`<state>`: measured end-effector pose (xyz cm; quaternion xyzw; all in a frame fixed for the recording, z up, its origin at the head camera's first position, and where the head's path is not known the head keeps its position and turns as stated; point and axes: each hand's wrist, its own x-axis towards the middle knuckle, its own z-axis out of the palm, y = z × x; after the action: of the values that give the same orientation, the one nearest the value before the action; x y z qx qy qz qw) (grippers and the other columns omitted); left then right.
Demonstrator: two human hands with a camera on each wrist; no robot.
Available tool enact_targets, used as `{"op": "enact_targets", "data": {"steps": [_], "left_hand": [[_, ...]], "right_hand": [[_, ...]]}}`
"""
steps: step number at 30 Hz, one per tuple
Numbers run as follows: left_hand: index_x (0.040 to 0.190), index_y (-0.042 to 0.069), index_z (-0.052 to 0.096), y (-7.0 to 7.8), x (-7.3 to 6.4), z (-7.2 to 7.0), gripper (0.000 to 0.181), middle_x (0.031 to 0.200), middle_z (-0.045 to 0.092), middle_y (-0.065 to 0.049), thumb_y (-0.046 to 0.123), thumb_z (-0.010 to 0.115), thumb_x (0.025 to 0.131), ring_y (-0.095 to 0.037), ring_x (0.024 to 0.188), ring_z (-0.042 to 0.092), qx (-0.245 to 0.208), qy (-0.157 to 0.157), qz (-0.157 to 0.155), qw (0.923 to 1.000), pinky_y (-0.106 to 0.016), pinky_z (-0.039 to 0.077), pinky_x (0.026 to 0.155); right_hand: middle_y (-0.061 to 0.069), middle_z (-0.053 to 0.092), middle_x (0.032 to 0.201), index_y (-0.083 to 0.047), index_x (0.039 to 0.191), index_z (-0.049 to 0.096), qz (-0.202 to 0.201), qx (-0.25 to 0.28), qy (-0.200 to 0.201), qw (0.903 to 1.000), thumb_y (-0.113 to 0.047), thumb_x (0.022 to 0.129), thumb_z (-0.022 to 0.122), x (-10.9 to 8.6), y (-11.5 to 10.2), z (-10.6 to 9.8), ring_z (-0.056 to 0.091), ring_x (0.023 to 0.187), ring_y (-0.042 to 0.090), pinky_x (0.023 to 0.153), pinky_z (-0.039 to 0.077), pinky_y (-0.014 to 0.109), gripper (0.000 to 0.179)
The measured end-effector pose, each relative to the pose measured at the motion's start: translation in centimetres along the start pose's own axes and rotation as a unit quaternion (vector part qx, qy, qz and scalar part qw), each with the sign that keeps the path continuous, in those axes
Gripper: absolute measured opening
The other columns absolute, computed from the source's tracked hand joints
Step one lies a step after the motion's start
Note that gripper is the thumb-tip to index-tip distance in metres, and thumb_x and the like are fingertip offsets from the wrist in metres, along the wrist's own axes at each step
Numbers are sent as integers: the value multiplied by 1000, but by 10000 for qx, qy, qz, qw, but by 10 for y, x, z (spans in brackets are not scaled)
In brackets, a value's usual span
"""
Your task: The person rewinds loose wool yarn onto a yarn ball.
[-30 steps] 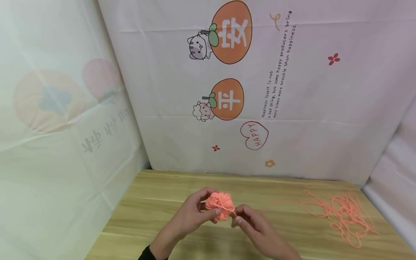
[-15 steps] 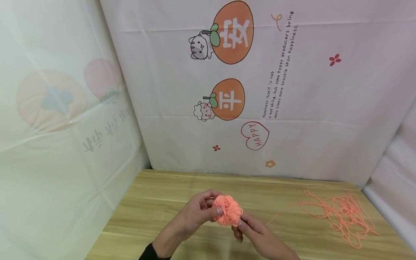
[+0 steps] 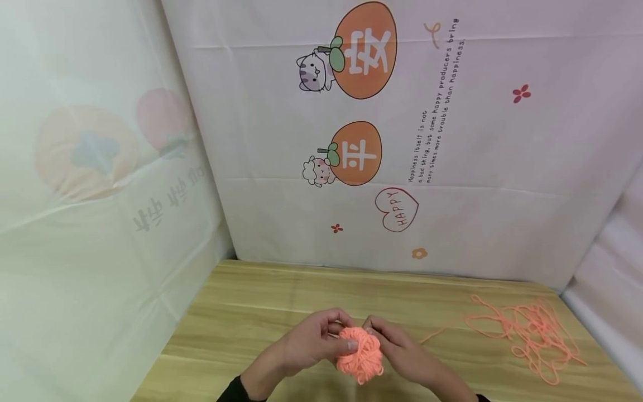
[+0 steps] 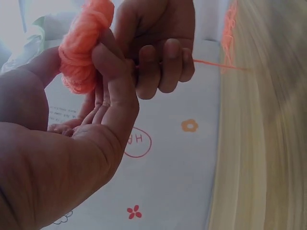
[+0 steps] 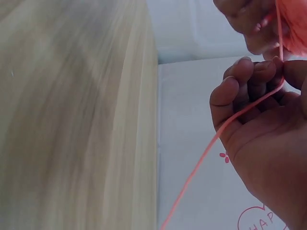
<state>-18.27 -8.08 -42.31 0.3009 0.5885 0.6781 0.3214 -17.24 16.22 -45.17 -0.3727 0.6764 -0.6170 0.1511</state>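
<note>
A ball of coral-orange yarn [image 3: 364, 357] is held above the table by my left hand [image 3: 313, 343], its thumb pressed on the front and its fingers behind. In the left wrist view the yarn ball [image 4: 81, 52] sits between thumb and fingertips. My right hand [image 3: 404, 349] is close at the ball's upper right side. The right wrist view shows a yarn strand [image 5: 206, 148] crossing the right palm [image 5: 268, 139] and pinched between thumb and forefinger, then running up to the ball. The strand's other end trails off to the right toward the loose yarn.
A loose tangle of the same yarn [image 3: 537, 329] lies on the right of the wooden table [image 3: 261, 285]. Behind the table stands a white printed cloth [image 3: 482, 223], with another cloth wall [image 3: 166, 240] on the left.
The ball has moved right and toward the person, and has turned in the left hand. The right hand has shifted from the ball's lower right to its upper right with the strand.
</note>
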Motion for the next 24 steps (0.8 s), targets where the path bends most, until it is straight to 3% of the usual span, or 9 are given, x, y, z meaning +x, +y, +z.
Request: {"op": "enact_targets", "data": {"steps": [4, 7, 12, 19, 24], "left_hand": [[124, 6, 55, -5, 1, -2, 31, 111, 66, -8, 21, 61, 98, -13, 82, 66, 238, -84, -84, 9996, -24, 55, 64], [125, 4, 53, -8, 0, -2, 32, 106, 67, -7, 19, 61, 97, -10, 74, 65, 199, -131, -158, 9996, -22, 52, 60], [124, 0, 50, -9, 1, 1, 34, 89, 65, -2, 13, 63, 95, -6, 58, 56, 122, -98, -434, 9989, -21, 47, 53], [112, 6, 64, -16, -1, 3, 25, 91, 68, -4, 20, 69, 91, -8, 67, 59, 698, 228, -721, 9947, -22, 48, 54], [101, 8, 68, -22, 0, 2, 16, 87, 67, -2, 16, 72, 87, -10, 70, 58, 1068, 599, -729, 9898, -24, 47, 57]], "right_hand": [[11, 42, 78, -3, 96, 45, 29, -455, 131, 9989, -8, 109, 26, 5, -1, -5, 40, 66, 15, 56, 37, 35, 24], [17, 40, 72, 0, 94, 45, -142, -583, 88, 9982, -4, 108, 25, 10, -2, -8, 38, 60, 21, 53, 40, 35, 25], [15, 44, 69, -2, 95, 49, -87, -923, 191, 9955, -10, 109, 31, 13, -7, -11, 41, 57, 13, 51, 42, 29, 24], [9, 48, 68, -13, 91, 53, 127, -1551, 456, 9868, -16, 107, 39, 12, -19, -2, 34, 51, 6, 46, 38, 21, 21], [7, 48, 69, -15, 93, 54, 159, -1717, 536, 9836, -16, 107, 40, 7, -26, 2, 36, 53, 5, 46, 38, 20, 20]]}}
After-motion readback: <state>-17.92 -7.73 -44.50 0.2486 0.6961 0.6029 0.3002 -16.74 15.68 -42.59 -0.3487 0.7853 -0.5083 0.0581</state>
